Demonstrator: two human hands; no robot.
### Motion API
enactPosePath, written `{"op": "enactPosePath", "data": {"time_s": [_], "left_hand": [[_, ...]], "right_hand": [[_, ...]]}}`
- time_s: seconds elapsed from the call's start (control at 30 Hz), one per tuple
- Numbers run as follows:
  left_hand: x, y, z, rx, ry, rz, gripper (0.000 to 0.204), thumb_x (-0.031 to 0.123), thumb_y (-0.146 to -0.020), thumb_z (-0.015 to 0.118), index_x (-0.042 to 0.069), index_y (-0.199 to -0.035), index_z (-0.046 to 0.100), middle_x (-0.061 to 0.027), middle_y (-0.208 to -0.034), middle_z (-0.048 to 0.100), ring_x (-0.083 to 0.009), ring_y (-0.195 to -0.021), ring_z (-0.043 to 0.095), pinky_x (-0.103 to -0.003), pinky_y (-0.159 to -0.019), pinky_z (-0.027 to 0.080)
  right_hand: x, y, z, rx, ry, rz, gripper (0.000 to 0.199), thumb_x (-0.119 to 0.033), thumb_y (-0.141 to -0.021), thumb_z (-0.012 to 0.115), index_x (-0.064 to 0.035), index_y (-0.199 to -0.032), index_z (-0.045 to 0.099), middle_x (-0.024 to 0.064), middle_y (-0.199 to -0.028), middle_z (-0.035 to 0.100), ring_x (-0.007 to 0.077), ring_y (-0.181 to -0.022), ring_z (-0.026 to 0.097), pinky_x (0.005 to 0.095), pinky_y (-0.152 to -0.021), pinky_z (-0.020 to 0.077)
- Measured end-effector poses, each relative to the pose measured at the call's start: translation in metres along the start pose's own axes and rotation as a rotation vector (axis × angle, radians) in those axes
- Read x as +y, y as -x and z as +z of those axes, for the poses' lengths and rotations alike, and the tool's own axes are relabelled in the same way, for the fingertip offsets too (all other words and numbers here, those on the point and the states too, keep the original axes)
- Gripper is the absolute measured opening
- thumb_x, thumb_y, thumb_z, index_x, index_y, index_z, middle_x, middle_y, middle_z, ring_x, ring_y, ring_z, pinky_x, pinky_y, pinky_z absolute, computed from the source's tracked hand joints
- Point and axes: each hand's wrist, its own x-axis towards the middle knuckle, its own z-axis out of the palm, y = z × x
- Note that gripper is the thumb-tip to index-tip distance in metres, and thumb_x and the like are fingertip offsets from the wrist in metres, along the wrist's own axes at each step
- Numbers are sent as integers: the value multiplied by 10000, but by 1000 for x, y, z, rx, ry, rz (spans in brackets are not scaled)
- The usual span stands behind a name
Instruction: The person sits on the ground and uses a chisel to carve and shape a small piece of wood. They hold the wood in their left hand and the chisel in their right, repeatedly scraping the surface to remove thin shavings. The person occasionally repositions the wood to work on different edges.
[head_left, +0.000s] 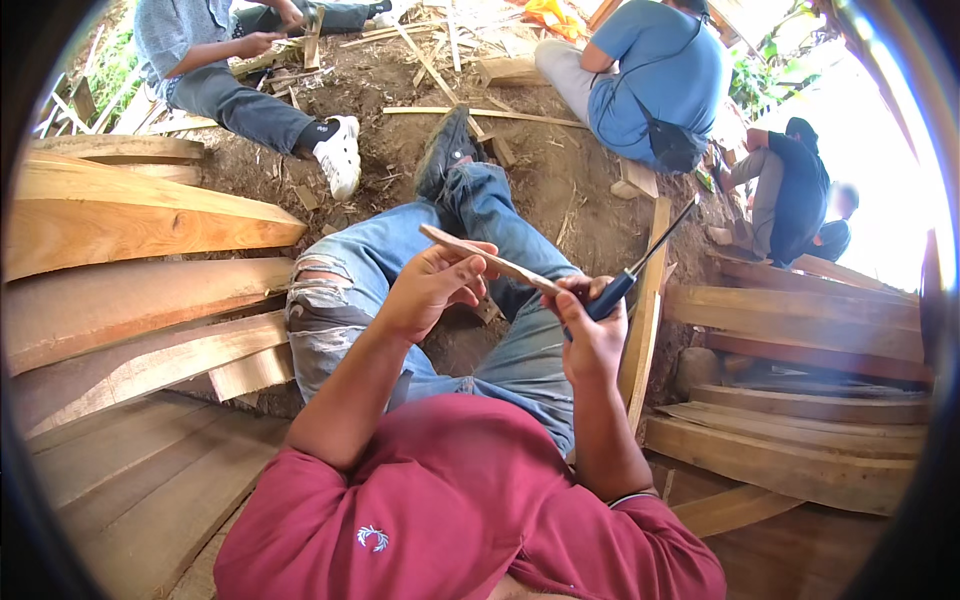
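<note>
Where the left hand (430,285) curls around the thin wooden strip (490,258), fingers (468,268) closed on its near-left part, hiding that stretch. Right hand (590,335) wrapped shut on a blue-handled knife (640,265), handle mostly covered, blade tip hard to make out against a plank. Strip held above jeans-clad legs (480,230), its right end touching the right fingers. Stacked planks (130,300) crowding left and right; open dirt ground (540,170) farther off, other people seated beyond.

Thin stick (490,260) was pale bare wood, smooth-shaved. Knife (640,262) had a glossy blue plastic handle and dark matt metal blade. Planks (130,215) were rough-sawn raw wood. Jeans (400,250) were faded denim, frayed. Ground (560,170) was dry matt dirt.
</note>
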Motion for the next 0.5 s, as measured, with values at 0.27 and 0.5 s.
{"op": "enactPosePath", "data": {"time_s": [0.27,0.5], "left_hand": [[18,-8,13,145,119,181,387,319,-1056,510,28,-1308,548,-10,-909,615,-85,-806,580,-236,-677,473],[50,-13,22,231,242,353,450,362,-1078,411,21,-1368,458,0,-777,493,-85,-642,441,-243,-570,383]], "right_hand": [[10,38,38,-266,230,140,279,-269,-973,663,-50,-944,493,70,-855,615,114,-711,597,242,-641,470],[-2,63,39,-495,241,374,541,-501,-1047,440,20,-1119,565,20,-675,519,73,-550,460,221,-509,368]]}}
